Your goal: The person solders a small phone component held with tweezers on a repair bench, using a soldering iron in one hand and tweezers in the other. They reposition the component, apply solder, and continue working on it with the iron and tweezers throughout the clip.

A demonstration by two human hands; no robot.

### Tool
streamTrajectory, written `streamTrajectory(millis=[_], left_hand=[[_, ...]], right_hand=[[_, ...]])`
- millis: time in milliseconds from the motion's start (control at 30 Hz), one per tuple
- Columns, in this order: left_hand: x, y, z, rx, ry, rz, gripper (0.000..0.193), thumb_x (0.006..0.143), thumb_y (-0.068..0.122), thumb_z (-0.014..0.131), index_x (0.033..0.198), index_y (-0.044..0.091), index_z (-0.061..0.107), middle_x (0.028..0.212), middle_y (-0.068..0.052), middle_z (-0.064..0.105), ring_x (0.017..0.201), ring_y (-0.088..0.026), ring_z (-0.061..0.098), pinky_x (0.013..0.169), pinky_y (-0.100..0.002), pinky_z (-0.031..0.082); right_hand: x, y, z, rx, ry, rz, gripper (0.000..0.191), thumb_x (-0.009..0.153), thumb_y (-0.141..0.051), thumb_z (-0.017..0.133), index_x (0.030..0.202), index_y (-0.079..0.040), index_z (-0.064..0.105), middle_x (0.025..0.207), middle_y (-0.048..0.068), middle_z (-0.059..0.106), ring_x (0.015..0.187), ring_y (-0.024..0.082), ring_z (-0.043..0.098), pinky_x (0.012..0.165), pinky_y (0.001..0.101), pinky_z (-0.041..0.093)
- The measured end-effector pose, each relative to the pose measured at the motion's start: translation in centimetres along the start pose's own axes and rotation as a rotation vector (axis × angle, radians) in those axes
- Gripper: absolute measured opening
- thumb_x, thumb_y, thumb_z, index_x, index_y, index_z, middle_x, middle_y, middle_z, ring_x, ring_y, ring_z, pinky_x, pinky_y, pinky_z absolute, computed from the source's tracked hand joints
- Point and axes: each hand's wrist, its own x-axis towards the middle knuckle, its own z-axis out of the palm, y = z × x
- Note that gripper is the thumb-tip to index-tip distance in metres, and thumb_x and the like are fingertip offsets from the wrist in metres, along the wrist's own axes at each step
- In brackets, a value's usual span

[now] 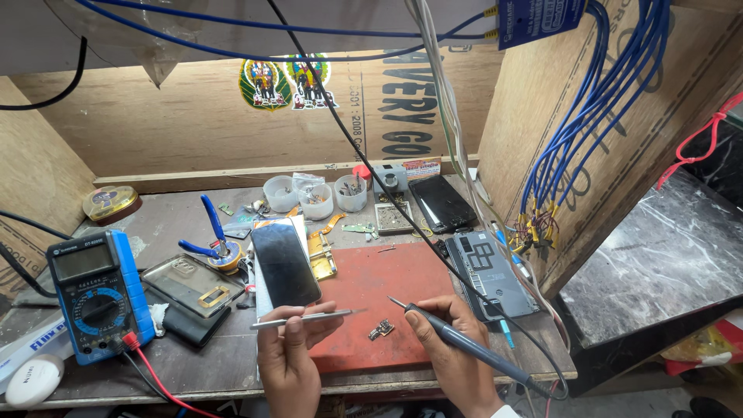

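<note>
A messy wooden workbench [232, 364] is sitting inside a plywood booth, with blue wires [588, 116] hanging down the right wall. A red mat [371, 286] is lying in the middle of the bench. The left hand [288, 352] is pinching a pair of silver tweezers [306, 317], and their tips are pointing right, over the mat. The right hand [453, 348] is gripping a soldering iron [457, 334] like a pen, with its sharp tip pointing up and to the left. A tiny circuit part [380, 330] is lying on the red mat between the two hands, just below both tool tips, and nothing is touching it. A dark phone [285, 262] is lying just behind the left hand. A blue multimeter [97, 294] is sitting far to the left, with a red lead coming out of it. Blue pliers [210, 232] are resting near three small white cups [316, 197] at the back. An open phone back [495, 275] is lying to the right of the mat.
</note>
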Motion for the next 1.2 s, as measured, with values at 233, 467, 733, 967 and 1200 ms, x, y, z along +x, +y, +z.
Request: streamTrajectory(millis=[233,467,733,967,1200], left_hand=[[0.2,0.7,0.3,0.032,-0.060,-0.013,0.040,0.095,0.006,0.059,0.125,0.006,0.032,0.110,-0.022,0.072,0.094,-0.026,0.076,0.087,-0.040,0.065],[0.4,1.7,0.5,-0.030,-0.050,-0.075,0.042,0.096,0.002,0.058,0.129,0.006,0.033,0.106,-0.020,0.074,0.092,-0.024,0.076,0.083,-0.038,0.066],[0.5,2.3,0.4,-0.068,-0.105,-0.091,0.060,0.096,0.004,0.055,0.146,0.008,0.022,0.108,-0.017,0.069,0.091,-0.023,0.075,0.078,-0.036,0.066],[0.6,2.6,0.6,0.077,-0.112,-0.124,0.072,0.097,0.006,0.054,0.157,0.006,0.015,0.106,-0.014,0.072,0.088,-0.018,0.075,0.076,-0.033,0.065],[0.6,2.4,0.8,0.104,-0.174,-0.183,0.074,0.098,0.007,0.052,0.160,0.006,0.011,0.105,-0.011,0.071,0.084,-0.015,0.071,0.072,-0.028,0.061]], right_hand=[[-0.1,0.4,0.0,-0.020,0.001,-0.016,0.029,0.085,-0.027,0.078,0.100,-0.003,0.071,0.066,0.000,0.067,0.059,0.004,0.055,0.051,0.0225,0.044],[-0.2,0.9,0.3,0.290,-0.118,0.093,0.033,0.084,-0.021,0.079,0.109,0.000,0.074,0.078,0.006,0.078,0.071,0.009,0.071,0.062,0.0253,0.056],[0.5,-2.0,0.2,-0.051,-0.302,-0.059,0.036,0.087,-0.007,0.068,0.122,-0.008,0.068,0.100,0.006,0.077,0.092,0.013,0.073,0.081,0.0280,0.059],[1.1,-2.9,1.1,-0.152,-0.371,-0.278,0.037,0.081,0.002,0.068,0.116,-0.008,0.064,0.101,0.010,0.072,0.091,0.020,0.075,0.081,0.0318,0.058],[0.7,-1.6,1.3,-0.175,-0.345,-0.297,0.036,0.081,0.001,0.075,0.114,-0.010,0.067,0.098,0.008,0.073,0.088,0.018,0.076,0.077,0.0306,0.059]])
